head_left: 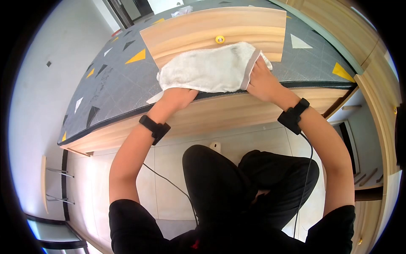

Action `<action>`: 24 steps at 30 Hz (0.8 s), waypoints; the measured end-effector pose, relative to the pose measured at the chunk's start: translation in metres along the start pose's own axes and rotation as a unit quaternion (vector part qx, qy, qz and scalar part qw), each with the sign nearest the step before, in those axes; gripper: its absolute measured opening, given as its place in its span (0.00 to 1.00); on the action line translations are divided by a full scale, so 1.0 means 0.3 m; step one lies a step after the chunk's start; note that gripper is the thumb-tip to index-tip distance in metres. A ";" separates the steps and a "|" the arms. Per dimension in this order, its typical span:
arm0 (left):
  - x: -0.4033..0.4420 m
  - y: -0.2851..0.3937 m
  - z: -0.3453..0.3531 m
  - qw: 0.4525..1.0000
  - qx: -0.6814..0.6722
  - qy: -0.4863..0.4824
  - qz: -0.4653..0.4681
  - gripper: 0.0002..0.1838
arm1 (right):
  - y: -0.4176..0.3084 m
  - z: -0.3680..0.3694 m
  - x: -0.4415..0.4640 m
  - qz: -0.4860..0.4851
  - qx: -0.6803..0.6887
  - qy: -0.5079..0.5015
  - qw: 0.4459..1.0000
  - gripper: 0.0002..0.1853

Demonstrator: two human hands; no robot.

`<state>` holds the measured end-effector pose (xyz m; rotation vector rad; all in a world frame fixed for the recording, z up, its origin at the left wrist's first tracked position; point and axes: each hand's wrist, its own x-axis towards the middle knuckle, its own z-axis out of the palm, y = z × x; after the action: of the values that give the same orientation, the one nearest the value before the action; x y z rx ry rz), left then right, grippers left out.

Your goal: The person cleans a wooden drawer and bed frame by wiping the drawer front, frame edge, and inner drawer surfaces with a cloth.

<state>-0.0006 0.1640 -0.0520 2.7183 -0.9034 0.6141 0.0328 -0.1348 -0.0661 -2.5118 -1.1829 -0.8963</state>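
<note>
A white cloth (205, 67) with a grey border along its right end is spread between my two hands, over the lower part of a pale wooden panel (179, 38). My left hand (179, 98) grips the cloth's left lower edge, its fingers mostly hidden under the fabric. At the grey-bordered end, my right hand (264, 82) holds the cloth with its fingers bent around it and partly covered. On the panel, just above the cloth, sits a round yellow-rimmed knob (220, 39). The panel's lower edge is hidden behind the cloth.
The panel is on a grey mattress (114, 89) patterned with yellow, white and dark triangles, on a wooden bed base (220, 111). A crumpled whitish item (182, 11) lies behind the panel. Wooden cabinetry (368, 51) stands at right. Thin cables run from both black wristbands (292, 118).
</note>
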 end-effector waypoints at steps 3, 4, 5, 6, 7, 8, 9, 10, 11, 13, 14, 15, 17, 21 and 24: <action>-0.001 0.007 -0.007 0.995 0.003 0.089 0.036 0.27 | -0.037 -0.049 0.021 -0.027 -0.068 0.020 0.997 0.33; 0.016 0.012 -0.026 0.995 0.003 0.088 0.037 0.27 | -0.057 -0.089 0.043 -0.034 -0.053 0.059 0.996 0.32; 0.049 0.005 -0.052 0.985 0.087 0.141 0.048 0.27 | -0.075 -0.125 0.071 -0.039 -0.037 0.098 0.994 0.32; 0.088 0.001 -0.086 0.965 0.170 0.192 0.059 0.28 | -0.082 -0.149 0.107 -0.038 -0.037 0.099 0.994 0.32; 0.129 -0.008 -0.125 0.965 0.171 0.191 0.059 0.28 | -0.078 -0.169 0.153 -0.029 -0.101 0.176 0.979 0.26; 0.177 -0.022 -0.171 0.947 0.196 0.242 0.081 0.27 | -0.057 -0.189 0.199 -0.021 -0.163 0.251 0.954 0.22; 0.229 -0.035 -0.213 0.925 0.221 0.291 0.102 0.27 | 0.022 -0.204 0.257 -0.027 -0.164 0.228 0.959 0.19; 0.289 -0.040 -0.258 0.918 0.230 0.306 0.102 0.25 | 0.088 -0.227 0.305 -0.033 -0.165 0.204 0.964 0.16; 0.350 -0.055 -0.285 0.911 0.239 0.319 0.102 0.25 | 0.065 -0.292 0.365 -0.003 -0.165 0.197 0.966 0.19; 0.398 -0.018 -0.317 0.949 0.175 0.262 0.005 0.23 | 0.105 -0.319 0.449 0.023 -0.165 0.194 0.967 0.21; 0.430 -0.051 -0.292 0.938 0.202 0.281 0.016 0.22 | 0.209 -0.293 0.483 -0.033 -0.190 0.182 0.964 0.19; 0.465 -0.096 -0.261 0.926 0.229 0.297 0.028 0.21 | 0.271 -0.266 0.499 -0.089 -0.215 0.170 0.958 0.19; 0.498 -0.110 -0.237 0.939 0.225 0.258 -0.038 0.25 | 0.254 -0.236 0.461 0.017 -0.198 0.132 0.971 0.17; 0.477 -0.071 -0.270 0.923 0.372 0.054 -0.086 0.20 | 0.282 -0.215 0.463 0.176 -0.192 0.084 0.962 0.15; 0.511 -0.120 -0.212 0.919 0.326 0.202 -0.088 0.21 | 0.287 -0.158 0.477 0.170 -0.253 0.166 0.938 0.15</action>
<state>0.1121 0.1331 0.0711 2.9618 -0.3790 1.6009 0.1474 -0.1226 0.0635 -2.6534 -0.4269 -1.5987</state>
